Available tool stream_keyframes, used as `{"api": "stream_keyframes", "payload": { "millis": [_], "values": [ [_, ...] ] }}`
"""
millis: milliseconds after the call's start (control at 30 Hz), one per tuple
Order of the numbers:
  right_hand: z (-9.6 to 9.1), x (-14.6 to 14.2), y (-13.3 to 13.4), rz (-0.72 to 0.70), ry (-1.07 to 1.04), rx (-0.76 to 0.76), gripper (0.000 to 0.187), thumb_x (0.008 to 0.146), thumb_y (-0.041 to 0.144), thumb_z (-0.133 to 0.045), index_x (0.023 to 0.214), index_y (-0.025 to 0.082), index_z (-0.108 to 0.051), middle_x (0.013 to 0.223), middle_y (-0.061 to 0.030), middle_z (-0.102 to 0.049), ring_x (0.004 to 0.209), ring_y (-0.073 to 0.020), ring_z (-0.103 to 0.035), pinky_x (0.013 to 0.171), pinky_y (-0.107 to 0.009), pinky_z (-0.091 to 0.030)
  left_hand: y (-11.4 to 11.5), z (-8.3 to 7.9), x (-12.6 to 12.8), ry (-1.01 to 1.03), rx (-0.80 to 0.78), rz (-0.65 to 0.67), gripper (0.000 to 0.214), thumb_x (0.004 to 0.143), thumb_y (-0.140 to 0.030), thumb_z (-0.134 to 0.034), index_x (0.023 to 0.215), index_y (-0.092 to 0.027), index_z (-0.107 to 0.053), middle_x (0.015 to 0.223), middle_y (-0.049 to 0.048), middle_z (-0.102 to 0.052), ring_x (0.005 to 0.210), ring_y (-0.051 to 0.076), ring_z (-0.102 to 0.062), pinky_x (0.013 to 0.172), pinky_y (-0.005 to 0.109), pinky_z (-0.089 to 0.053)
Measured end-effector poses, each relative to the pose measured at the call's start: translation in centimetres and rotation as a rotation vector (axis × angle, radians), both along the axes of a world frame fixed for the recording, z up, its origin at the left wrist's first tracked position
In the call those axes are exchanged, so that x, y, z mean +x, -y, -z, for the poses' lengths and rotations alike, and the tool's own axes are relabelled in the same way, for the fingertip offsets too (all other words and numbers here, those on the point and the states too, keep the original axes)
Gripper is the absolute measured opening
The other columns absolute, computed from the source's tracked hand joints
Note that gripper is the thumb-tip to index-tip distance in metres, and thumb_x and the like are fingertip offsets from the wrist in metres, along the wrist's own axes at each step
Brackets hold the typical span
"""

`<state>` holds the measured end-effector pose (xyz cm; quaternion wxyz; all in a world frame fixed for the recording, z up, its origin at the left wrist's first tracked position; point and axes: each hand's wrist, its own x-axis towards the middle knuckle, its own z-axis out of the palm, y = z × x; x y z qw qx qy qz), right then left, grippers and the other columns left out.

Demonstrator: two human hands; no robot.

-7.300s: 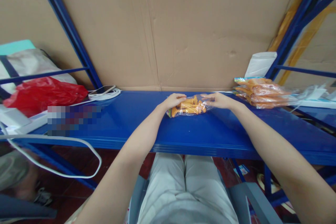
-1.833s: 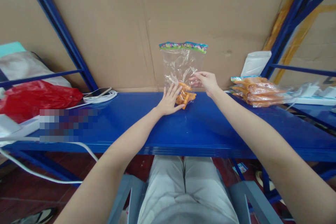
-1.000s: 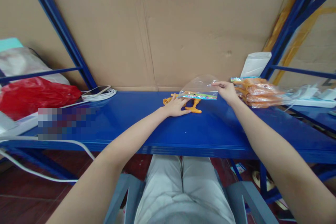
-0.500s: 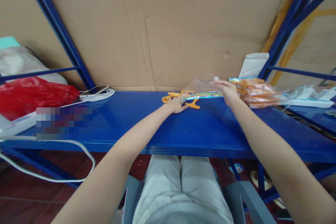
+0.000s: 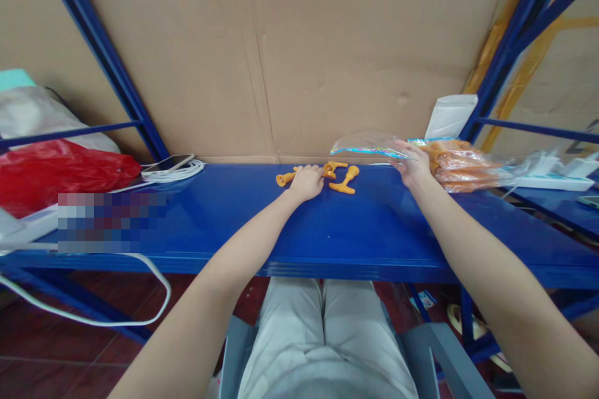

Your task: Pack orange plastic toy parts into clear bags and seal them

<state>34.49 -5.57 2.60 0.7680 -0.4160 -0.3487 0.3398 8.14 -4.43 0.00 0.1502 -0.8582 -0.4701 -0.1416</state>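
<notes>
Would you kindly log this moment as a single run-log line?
left hand: resting on orange pieces | right hand: holds clear bag above blue shelf | filled bags: stacked at right

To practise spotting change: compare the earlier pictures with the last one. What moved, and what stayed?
The clear bag, full and flat earlier, was upended; its orange pieces now lie loose by the left hand. The right hand carried the emptied bag right, toward the filled bags. Red bag and phone stayed.

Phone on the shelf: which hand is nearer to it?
Left. The left hand rests on the orange pieces, right of the phone; the right hand holds the bag, farther right.
</notes>
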Motion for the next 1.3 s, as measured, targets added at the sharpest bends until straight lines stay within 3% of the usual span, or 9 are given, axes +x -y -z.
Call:
{"api": "stream_keyframes", "payload": {
  "millis": [167, 367, 533, 667, 867, 933, 1033, 1133, 1300],
  "values": [
    [0.0, -0.4, 0.2, 0.003, 0.022, -0.011, 0.013, 0.064, 0.010, -0.064, 0.071, 0.021, -0.064, 0.076, 0.0041, -0.069, 0.069, -0.0105, -0.064, 0.052, -0.018, -0.050, -0.3, 0.3, -0.1, 0.098, -0.069, -0.122, 0.057, 0.085, -0.026, -0.046, 0.142, -0.023, -0.041, 0.128, 0.0102, -0.060, 0.119, 0.028, -0.055, 0.097, 0.043, -0.041],
    [0.0, -0.6, 0.3, -0.008, 0.056, 0.016, 0.012, 0.062, 0.010, -0.065, 0.069, 0.020, -0.064, 0.072, 0.0029, -0.069, 0.067, -0.0113, -0.065, 0.050, -0.018, -0.050, -1.7, 0.6, -0.3, 0.236, -0.289, -0.195, 0.056, 0.087, -0.044, -0.047, 0.140, -0.028, -0.045, 0.141, 0.0031, -0.052, 0.130, 0.025, -0.046, 0.104, 0.036, -0.038],
    [0.2, -0.4, 0.1, -0.021, 0.072, 0.026, 0.014, 0.061, 0.010, -0.065, 0.070, 0.020, -0.064, 0.073, 0.0013, -0.069, 0.065, -0.0124, -0.065, 0.051, -0.020, -0.051, -3.2, 1.2, -1.2, 0.340, -0.394, -0.172, 0.065, 0.084, -0.052, -0.049, 0.141, -0.021, -0.043, 0.134, 0.0086, -0.058, 0.125, 0.027, -0.052, 0.100, 0.036, -0.041],
    [0.5, -0.2, -0.1, -0.024, 0.100, 0.042, 0.012, 0.062, 0.013, -0.066, 0.070, 0.021, -0.063, 0.074, 0.0013, -0.069, 0.067, -0.0142, -0.066, 0.055, -0.024, -0.054, -4.3, 1.6, -1.8, 0.438, -0.371, -0.099, 0.063, 0.084, -0.052, -0.048, 0.139, -0.020, -0.044, 0.132, 0.0100, -0.060, 0.118, 0.026, -0.057, 0.096, 0.034, -0.043],
    [0.7, -0.1, -0.3, -0.032, 0.119, 0.045, 0.011, 0.062, 0.015, -0.068, 0.070, 0.021, -0.064, 0.071, 0.0016, -0.068, 0.068, -0.0138, -0.066, 0.054, -0.022, -0.053, -4.0, 1.5, -2.2, 0.542, -0.382, -0.180, 0.068, 0.083, -0.060, -0.049, 0.136, -0.018, -0.045, 0.130, 0.0120, -0.060, 0.117, 0.028, -0.058, 0.091, 0.034, -0.046],
    [0.6, -0.2, -0.2, -0.031, 0.111, 0.039, 0.010, 0.063, 0.015, -0.068, 0.070, 0.021, -0.065, 0.070, 0.0018, -0.068, 0.068, -0.0138, -0.066, 0.052, -0.021, -0.052, -3.8, 1.4, -2.3, 0.532, -0.356, -0.185, 0.064, 0.082, -0.057, -0.052, 0.133, -0.018, -0.047, 0.130, 0.0113, -0.061, 0.118, 0.027, -0.058, 0.093, 0.034, -0.046],
    [0.6, -0.3, -0.2, -0.028, 0.083, 0.029, 0.011, 0.062, 0.015, -0.068, 0.070, 0.022, -0.066, 0.070, 0.0025, -0.069, 0.067, -0.0130, -0.067, 0.049, -0.019, -0.051, -3.8, 1.4, -2.5, 0.457, -0.325, -0.197, 0.055, 0.081, -0.038, -0.058, 0.131, -0.018, -0.049, 0.128, 0.0100, -0.062, 0.117, 0.023, -0.059, 0.096, 0.031, -0.045],
    [0.6, -0.3, -0.2, -0.026, 0.079, 0.028, 0.010, 0.061, 0.015, -0.069, 0.068, 0.021, -0.065, 0.071, 0.0028, -0.069, 0.066, -0.0125, -0.066, 0.048, -0.019, -0.051, -4.2, 1.5, -2.7, 0.375, -0.288, -0.177, 0.053, 0.080, -0.022, -0.053, 0.133, -0.020, -0.050, 0.128, 0.0067, -0.063, 0.116, 0.020, -0.059, 0.097, 0.031, -0.045],
    [0.5, -0.4, -0.1, -0.026, 0.097, 0.032, 0.010, 0.062, 0.013, -0.068, 0.068, 0.021, -0.064, 0.076, 0.0019, -0.071, 0.068, -0.0132, -0.066, 0.050, -0.020, -0.051, -3.6, 1.2, -2.6, 0.244, -0.230, -0.121, 0.052, 0.081, -0.018, -0.045, 0.131, -0.030, -0.055, 0.127, 0.0012, -0.063, 0.118, 0.022, -0.057, 0.099, 0.036, -0.044]
  ]
}}
